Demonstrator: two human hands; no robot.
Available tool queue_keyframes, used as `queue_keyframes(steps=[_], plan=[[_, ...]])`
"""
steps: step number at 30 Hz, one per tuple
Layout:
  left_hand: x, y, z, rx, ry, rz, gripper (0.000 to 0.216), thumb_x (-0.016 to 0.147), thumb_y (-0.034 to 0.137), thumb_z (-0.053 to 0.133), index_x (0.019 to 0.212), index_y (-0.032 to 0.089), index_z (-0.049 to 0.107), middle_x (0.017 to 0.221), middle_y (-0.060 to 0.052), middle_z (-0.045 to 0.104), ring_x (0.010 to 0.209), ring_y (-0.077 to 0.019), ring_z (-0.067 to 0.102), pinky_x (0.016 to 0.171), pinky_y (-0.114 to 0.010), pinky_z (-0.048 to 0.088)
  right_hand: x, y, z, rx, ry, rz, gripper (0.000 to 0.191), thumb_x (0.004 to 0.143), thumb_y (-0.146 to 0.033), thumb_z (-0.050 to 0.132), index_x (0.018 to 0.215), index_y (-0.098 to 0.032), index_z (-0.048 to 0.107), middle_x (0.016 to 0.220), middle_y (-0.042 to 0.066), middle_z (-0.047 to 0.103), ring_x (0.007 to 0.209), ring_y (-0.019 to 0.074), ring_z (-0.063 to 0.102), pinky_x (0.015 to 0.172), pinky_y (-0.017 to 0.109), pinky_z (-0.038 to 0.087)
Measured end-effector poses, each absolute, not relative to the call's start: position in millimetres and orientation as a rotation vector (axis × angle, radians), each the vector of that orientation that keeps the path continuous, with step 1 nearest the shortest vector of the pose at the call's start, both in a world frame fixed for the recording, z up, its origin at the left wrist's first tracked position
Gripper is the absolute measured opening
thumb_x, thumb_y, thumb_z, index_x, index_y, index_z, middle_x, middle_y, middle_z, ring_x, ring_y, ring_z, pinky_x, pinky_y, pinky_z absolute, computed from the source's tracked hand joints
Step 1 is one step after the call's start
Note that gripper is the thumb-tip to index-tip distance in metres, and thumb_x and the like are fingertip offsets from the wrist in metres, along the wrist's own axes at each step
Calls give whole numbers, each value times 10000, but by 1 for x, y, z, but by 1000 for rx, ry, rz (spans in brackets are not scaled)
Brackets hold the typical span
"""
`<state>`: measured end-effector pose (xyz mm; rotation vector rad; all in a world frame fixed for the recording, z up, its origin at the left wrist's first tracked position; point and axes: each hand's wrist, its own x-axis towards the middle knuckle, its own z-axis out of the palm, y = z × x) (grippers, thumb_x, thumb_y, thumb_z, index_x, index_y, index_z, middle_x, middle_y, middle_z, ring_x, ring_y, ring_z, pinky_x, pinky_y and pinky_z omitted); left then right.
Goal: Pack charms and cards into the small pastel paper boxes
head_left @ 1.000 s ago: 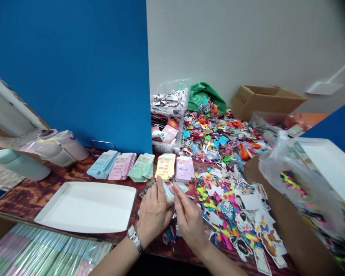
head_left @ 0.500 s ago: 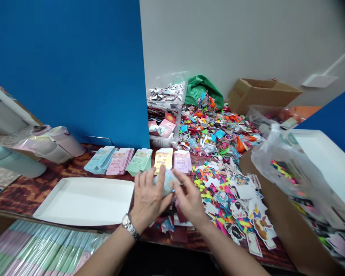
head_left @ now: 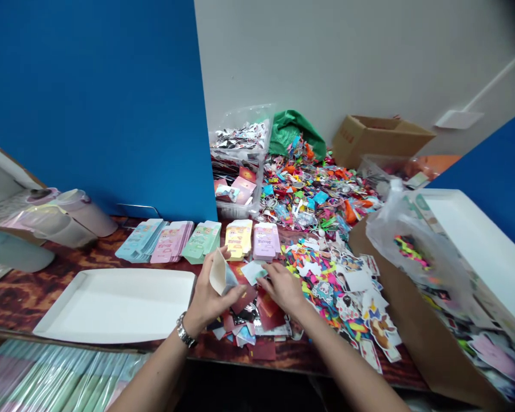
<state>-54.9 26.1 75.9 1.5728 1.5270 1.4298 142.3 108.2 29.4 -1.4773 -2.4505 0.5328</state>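
My left hand (head_left: 208, 303) is closed around a small paper packet (head_left: 218, 276), held upright with its mouth spread open and its pale inside showing. To the right, my right hand (head_left: 285, 289) pinches a small pale blue-white card (head_left: 253, 271) between thumb and fingers, a short way from the packet. Below both hands lies a loose pile of dark red cards (head_left: 271, 312) and other small pieces. Behind them stand stacks of printed paper packets: blue (head_left: 139, 240), pink (head_left: 170, 242), green (head_left: 202, 241), yellow (head_left: 239, 239) and purple (head_left: 266, 241).
A white tray (head_left: 115, 306) lies on the left. Colourful small toys (head_left: 313, 194) and cut-out stickers (head_left: 352, 306) are heaped on the right, beside a cardboard box (head_left: 412, 320) with a plastic bag (head_left: 416, 246). Clear bins (head_left: 238, 209) stand at the back; wrapped packs (head_left: 55, 377) sit front left.
My hands have moved apart. The packet now gapes in my left hand, and a pale card shows in my right. The whole view has shifted slightly, with the scene moving left.
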Motion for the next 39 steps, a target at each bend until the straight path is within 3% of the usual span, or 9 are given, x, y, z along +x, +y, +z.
queue_keyframes(steps=[3,6,14,19,25,30,33,36,39], plan=[[-56,26,70,1512,1553,1360,705,737,395,717,1323,194,380,1255,-106,546,1149,-269,563,987,-430,464,135,108,12,-1649,-2621,205,310,904,-476,546,1106,-260,638,1093,110,628,1017,285,573,773,365,468],[-56,25,63,1459,1591,1261,734,731,413,717,1330,183,361,1249,-116,553,1132,-280,572,968,-441,472,128,103,8,-1655,-2662,125,301,904,-498,537,1049,-256,641,1111,121,616,1049,305,538,774,381,457],[-62,23,50,1515,1672,1115,821,691,344,735,1374,178,312,1288,-144,509,1210,-314,518,1003,-489,439,133,107,13,-1687,-2556,272,477,821,-423,672,1226,-220,523,1112,114,607,1038,281,533,826,354,425],[-60,24,45,1579,1695,1012,757,705,352,718,1337,146,356,1306,-169,512,1205,-307,526,1010,-478,431,138,116,12,-1781,-2506,395,516,760,-533,693,1103,-163,582,1102,142,591,1025,305,538,820,367,417],[-48,30,42,1560,1710,980,713,686,394,728,1281,141,427,1206,-136,601,1092,-275,602,936,-427,482,137,123,9,-1791,-2359,584,477,679,-441,775,1007,-155,582,1041,125,606,998,294,567,810,360,420],[-58,28,42,1482,1839,1023,630,672,420,734,1185,152,484,1066,-92,668,947,-255,654,824,-393,527,151,119,14,-1647,-2262,732,149,864,-308,579,955,-194,548,894,37,645,846,193,623,725,287,452],[-65,26,41,1525,1890,1014,633,692,458,723,1195,159,482,1076,-98,663,980,-267,648,830,-402,524,162,114,33,-1361,-1951,880,185,942,-345,466,1046,-205,527,891,16,654,783,157,632,701,271,489],[-63,25,40,1599,1917,979,615,689,467,728,1170,158,503,1086,-107,658,1007,-282,638,852,-422,514,161,107,58,-1070,-1539,884,213,919,-375,539,1055,-213,565,908,26,654,809,167,632,735,295,512],[-54,26,41,1671,1894,961,552,699,457,725,1125,170,522,1059,-93,668,989,-273,645,851,-418,514,152,98,75,-989,-1597,793,146,916,-328,564,997,-226,631,918,37,661,835,173,628,754,304,512]])
